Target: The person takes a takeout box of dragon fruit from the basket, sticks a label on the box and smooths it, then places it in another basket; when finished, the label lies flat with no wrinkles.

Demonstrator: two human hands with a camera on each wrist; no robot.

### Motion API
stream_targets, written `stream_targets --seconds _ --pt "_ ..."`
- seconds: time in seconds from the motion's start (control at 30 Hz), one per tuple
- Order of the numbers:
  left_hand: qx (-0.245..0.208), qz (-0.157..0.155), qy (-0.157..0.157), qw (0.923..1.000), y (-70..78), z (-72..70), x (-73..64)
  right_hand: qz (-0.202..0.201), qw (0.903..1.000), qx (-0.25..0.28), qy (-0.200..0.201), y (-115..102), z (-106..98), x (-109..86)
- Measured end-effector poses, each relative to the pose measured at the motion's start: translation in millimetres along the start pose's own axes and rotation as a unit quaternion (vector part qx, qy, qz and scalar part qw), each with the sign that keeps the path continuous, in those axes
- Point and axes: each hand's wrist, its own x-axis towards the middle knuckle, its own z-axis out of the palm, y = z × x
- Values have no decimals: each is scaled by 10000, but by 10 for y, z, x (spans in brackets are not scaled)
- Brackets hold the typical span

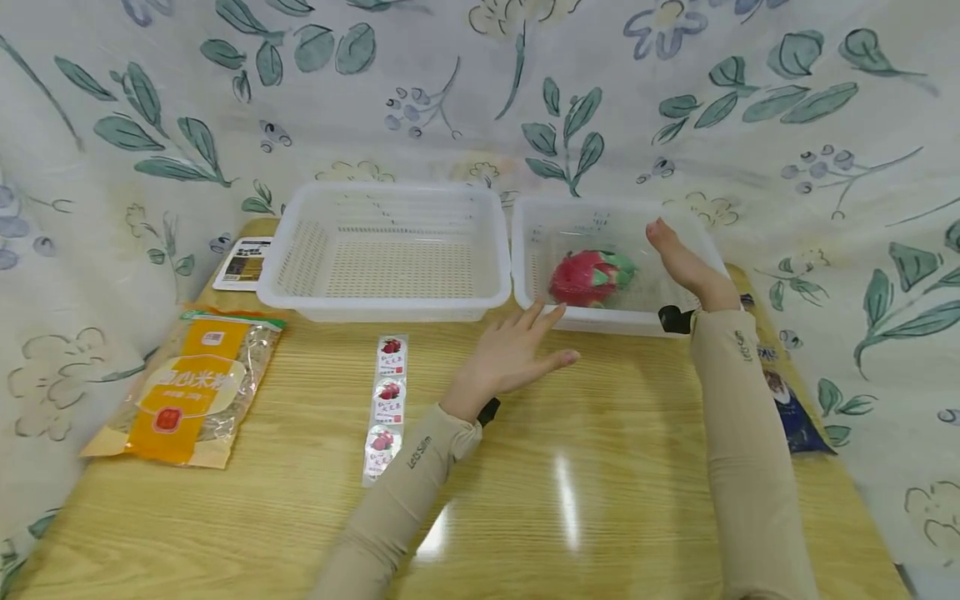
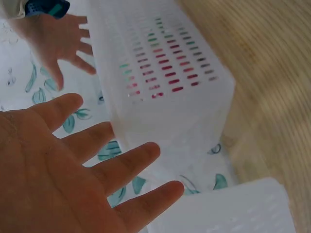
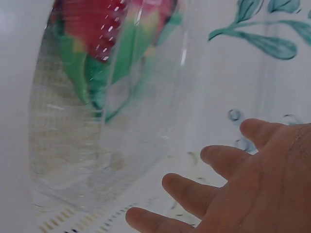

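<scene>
A red and green dragon fruit (image 1: 585, 277) lies in the right white plastic basket (image 1: 622, 322), with clear plastic packaging (image 3: 141, 131) around it. My left hand (image 1: 513, 354) has its fingers spread and straight, close to the basket's front left corner; whether its fingertips touch the rim I cannot tell. Over the right side of the same basket, my right hand (image 1: 692, 268) is extended with straight fingers, apart from the fruit. Neither hand holds anything. The left wrist view shows the fruit's colours through slots in the basket wall (image 2: 165, 116).
Beside it stands another white basket (image 1: 382, 308). A strip of round dragon fruit stickers (image 1: 387, 408) lies in front of that. An orange bag of dried food (image 1: 191, 387) and a white-edged packet (image 1: 243, 265) are at left; a dark blue package (image 1: 795, 408) is at right. Patterned cloth (image 1: 465, 100) hangs behind.
</scene>
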Motion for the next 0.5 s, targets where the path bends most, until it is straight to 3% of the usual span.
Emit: stream_targets --seconds 0.1,0.27,0.37,0.5 --pt "-91 -22 25 10000 25 29 59 495 9983 181 -268 56 -30 39" --pt "-61 -93 62 9999 43 121 140 1400 9872 504 -583 106 -5 71" --pt "-2 -102 76 9999 43 156 155 1550 9842 535 -672 157 7 123" --pt "22 -65 107 9999 36 191 166 1720 9809 182 -885 246 -20 168"
